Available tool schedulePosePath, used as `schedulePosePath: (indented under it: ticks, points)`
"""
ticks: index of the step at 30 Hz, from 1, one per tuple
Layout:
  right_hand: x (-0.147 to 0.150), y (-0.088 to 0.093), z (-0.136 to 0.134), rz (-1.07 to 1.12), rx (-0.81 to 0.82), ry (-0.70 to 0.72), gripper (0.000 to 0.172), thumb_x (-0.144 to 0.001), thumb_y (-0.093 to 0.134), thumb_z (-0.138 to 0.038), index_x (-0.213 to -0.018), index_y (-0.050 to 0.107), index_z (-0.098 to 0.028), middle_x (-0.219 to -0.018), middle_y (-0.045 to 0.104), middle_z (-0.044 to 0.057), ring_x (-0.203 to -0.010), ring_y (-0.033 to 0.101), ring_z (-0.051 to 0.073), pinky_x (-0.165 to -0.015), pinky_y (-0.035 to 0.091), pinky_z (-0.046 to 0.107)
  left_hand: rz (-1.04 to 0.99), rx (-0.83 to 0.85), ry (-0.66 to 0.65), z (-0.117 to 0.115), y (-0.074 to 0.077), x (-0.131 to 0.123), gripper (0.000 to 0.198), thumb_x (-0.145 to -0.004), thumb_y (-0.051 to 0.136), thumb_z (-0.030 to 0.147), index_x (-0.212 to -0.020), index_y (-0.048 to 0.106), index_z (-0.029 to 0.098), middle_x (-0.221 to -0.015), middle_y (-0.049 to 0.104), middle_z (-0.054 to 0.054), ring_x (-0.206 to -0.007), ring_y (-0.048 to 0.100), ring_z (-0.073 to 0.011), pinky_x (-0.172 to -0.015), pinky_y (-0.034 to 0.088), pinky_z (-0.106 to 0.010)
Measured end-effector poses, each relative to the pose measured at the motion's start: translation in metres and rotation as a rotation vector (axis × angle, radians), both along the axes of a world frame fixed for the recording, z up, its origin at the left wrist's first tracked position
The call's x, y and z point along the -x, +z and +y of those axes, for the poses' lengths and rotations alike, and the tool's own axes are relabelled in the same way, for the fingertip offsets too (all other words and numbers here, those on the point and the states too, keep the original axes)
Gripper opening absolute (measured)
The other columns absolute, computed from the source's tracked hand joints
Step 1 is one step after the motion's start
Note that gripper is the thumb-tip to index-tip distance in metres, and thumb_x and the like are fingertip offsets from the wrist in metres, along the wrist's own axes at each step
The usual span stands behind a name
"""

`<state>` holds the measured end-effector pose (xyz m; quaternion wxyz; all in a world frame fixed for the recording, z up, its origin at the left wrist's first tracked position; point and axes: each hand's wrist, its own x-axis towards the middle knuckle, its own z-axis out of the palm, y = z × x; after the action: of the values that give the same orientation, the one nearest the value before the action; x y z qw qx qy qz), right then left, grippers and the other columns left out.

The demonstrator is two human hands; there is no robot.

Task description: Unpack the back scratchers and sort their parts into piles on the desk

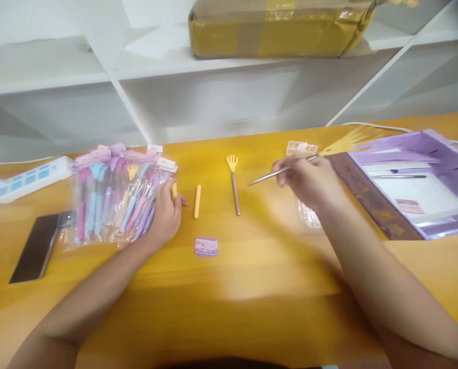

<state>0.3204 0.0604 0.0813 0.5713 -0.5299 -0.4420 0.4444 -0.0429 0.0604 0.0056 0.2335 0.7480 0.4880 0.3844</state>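
Note:
My right hand (308, 179) is closed round a thin metal rod (265, 177) that ends in a yellow claw-shaped head (344, 143), blurred by motion, above the purple box. My left hand (165, 212) rests on the table beside a pile of bagged pastel back-scratchers (116, 197) and pinches a short yellow piece (174, 190). Between the hands lie a yellow handle sleeve (197, 201), a small yellow-clawed scratcher (233, 183) and a little purple card (206, 246).
An open purple box (440, 154) with a metal rod inside sits at the right. A white power strip (29, 179) and a dark phone (37, 248) lie at the left. White shelves with a taped cardboard box (278, 28) stand behind the yellow table (252, 292).

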Motion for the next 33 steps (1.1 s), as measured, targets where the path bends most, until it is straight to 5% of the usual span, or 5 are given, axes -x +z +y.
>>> schedulePosePath:
  ticks: [5,9,15,25,33]
  points:
    - [0.033,-0.057,0.01,-0.188,0.059,-0.023,0.048,-0.087,0.078,-0.042,-0.07,0.036,-0.024,-0.062,0.053,-0.003,-0.055,0.046,0.011,-0.054,0.034,0.026,0.086,0.035,-0.084,-0.007,0.001,-0.003,0.046,-0.109,0.051,0.026,-0.154,0.044,0.028,-0.163,0.029,-0.017,-0.14,0.058,-0.029,-0.114,0.059,-0.054]
    - [0.037,-0.082,0.017,-0.565,-0.037,-0.089,0.029,-0.087,0.07,-0.036,-0.081,0.045,-0.025,-0.066,0.05,-0.004,-0.059,0.045,0.014,-0.062,0.038,0.029,0.181,-0.001,-0.146,-0.013,0.004,-0.006,0.047,-0.107,0.054,0.025,-0.153,0.046,0.025,-0.16,0.03,-0.018,-0.147,0.05,-0.0322,-0.125,0.048,-0.058]
    - [0.037,-0.085,0.018,-0.857,-0.042,0.064,0.02,-0.092,0.064,-0.038,-0.096,0.05,-0.025,-0.073,0.064,0.0,-0.063,0.057,0.018,-0.064,0.041,0.032,0.336,0.005,-0.136,-0.016,0.007,-0.008,0.052,-0.108,0.054,0.03,-0.157,0.042,0.016,-0.134,0.046,-0.017,-0.123,0.061,-0.0318,-0.114,0.052,-0.055]
    - [0.031,-0.091,0.03,-0.96,-0.1,0.111,0.017,-0.094,0.063,-0.039,-0.096,0.062,-0.022,-0.079,0.071,0.006,-0.069,0.062,0.02,-0.067,0.043,0.033,0.22,0.009,-0.226,-0.012,0.009,-0.006,0.039,-0.109,0.049,0.025,-0.147,0.049,0.017,-0.139,0.05,-0.016,-0.112,0.066,-0.0227,-0.108,0.055,-0.042]
    - [0.013,-0.096,0.038,-0.721,-0.149,0.122,0.022,-0.096,0.06,-0.043,-0.094,0.062,-0.021,-0.086,0.07,0.006,-0.072,0.058,0.018,-0.071,0.046,0.031,0.723,-0.214,0.17,0.024,0.051,0.025,0.051,-0.096,0.068,0.029,-0.142,0.056,0.01,-0.135,0.059,-0.026,-0.13,0.056,-0.0465,-0.11,0.048,-0.062]
